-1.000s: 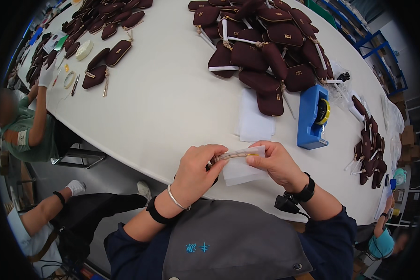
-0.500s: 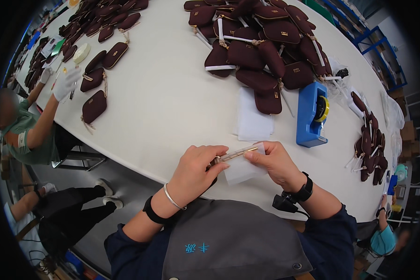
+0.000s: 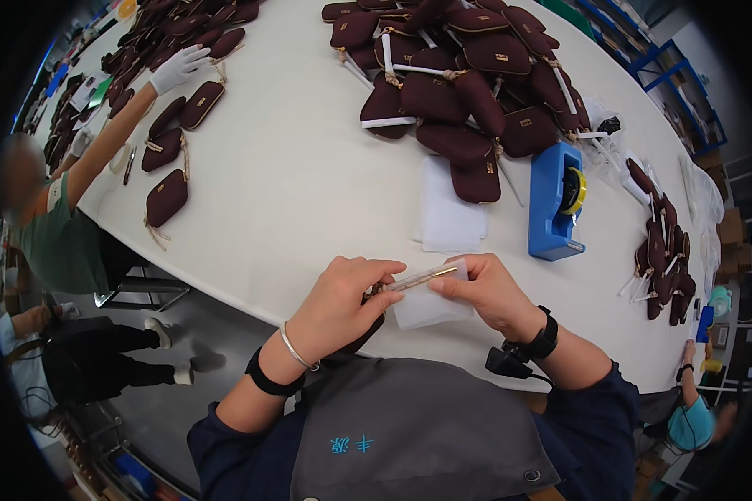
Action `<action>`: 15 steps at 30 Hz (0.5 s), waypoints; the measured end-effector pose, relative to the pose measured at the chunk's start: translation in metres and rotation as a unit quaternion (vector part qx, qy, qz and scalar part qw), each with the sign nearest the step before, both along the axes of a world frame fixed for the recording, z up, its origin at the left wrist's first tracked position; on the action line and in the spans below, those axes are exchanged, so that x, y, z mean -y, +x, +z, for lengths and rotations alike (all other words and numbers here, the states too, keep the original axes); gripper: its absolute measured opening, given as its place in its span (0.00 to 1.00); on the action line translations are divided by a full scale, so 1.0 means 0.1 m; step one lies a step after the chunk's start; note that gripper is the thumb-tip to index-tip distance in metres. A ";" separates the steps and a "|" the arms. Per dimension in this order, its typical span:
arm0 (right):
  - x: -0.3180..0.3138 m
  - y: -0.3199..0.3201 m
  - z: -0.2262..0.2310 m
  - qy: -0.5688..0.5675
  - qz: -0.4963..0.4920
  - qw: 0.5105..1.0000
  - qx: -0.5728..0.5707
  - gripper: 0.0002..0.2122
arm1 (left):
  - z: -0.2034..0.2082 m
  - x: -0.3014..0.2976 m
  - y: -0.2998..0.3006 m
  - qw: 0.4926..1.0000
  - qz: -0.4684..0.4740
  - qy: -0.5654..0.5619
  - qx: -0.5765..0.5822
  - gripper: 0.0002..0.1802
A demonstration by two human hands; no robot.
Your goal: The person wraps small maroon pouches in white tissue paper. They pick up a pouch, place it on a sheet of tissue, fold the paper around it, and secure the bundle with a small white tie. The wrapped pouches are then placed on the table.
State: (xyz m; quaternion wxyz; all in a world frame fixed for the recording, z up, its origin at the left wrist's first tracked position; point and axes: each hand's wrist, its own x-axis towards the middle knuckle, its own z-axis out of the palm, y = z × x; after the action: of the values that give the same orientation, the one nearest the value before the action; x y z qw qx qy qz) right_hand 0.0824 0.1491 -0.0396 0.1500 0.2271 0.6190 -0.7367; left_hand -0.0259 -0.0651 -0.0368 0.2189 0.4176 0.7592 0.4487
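Observation:
A beige braided cord point(image 3: 416, 280) with a gold tip stretches between my hands, above the table's near edge. My left hand point(image 3: 336, 294) is closed around the cord near its pouch end. Part of a dark maroon pouch point(image 3: 364, 336) shows below that hand; the rest is hidden. My right hand point(image 3: 495, 294) pinches a thin white paper sheet point(image 3: 426, 312) between thumb and fingers, close to the gold tip. The sheet lies under and behind the cord, not wrapped around it.
Ahead lies a heap of maroon pouches point(image 3: 434, 98), several with white-wrapped cords. Nearer are a stack of white sheets point(image 3: 453, 213) and a blue tape dispenser point(image 3: 547, 225). More pouches point(image 3: 664, 259) lie right. At left, a co-worker's gloved hand point(image 3: 180, 68) reaches over pouches.
My hands keep their grips with only small shifts, and the sheet sits slightly further left. The co-worker's gloved hand has moved farther across the table, toward the pouches.

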 end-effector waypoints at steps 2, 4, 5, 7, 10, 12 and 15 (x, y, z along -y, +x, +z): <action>0.02 0.00 0.03 0.002 0.001 1.000 -0.007 0.06 | -0.04 -0.04 0.01 1.000 0.000 0.025 0.016 0.16; 0.03 -0.01 0.05 0.008 0.007 1.000 -0.018 0.06 | -0.05 -0.09 0.02 0.999 0.003 0.022 0.026 0.13; 0.03 0.00 0.05 0.009 0.009 1.000 -0.024 0.06 | -0.06 -0.10 0.03 0.999 0.004 0.022 0.031 0.11; 0.02 0.01 0.02 0.010 0.012 0.999 -0.035 0.07 | -0.03 -0.13 0.03 0.999 0.014 0.012 0.031 0.09; 0.02 0.03 -0.03 0.002 0.006 0.999 -0.038 0.08 | -0.03 -0.15 0.04 0.999 0.027 0.005 0.023 0.08; 0.03 0.03 -0.01 -0.011 0.003 1.000 -0.029 0.10 | -0.06 -0.15 0.05 0.999 0.033 0.004 0.010 0.07; 0.01 0.06 -0.02 0.019 0.009 0.999 -0.024 0.11 | -0.07 -0.12 0.05 0.999 0.038 -0.003 0.004 0.07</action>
State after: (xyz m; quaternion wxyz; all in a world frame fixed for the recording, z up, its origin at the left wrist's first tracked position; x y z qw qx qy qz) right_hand 0.0882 0.1484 -0.0415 0.1374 0.2063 0.6386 -0.7286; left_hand -0.0209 -0.0530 -0.0443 0.2057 0.3864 0.7748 0.4562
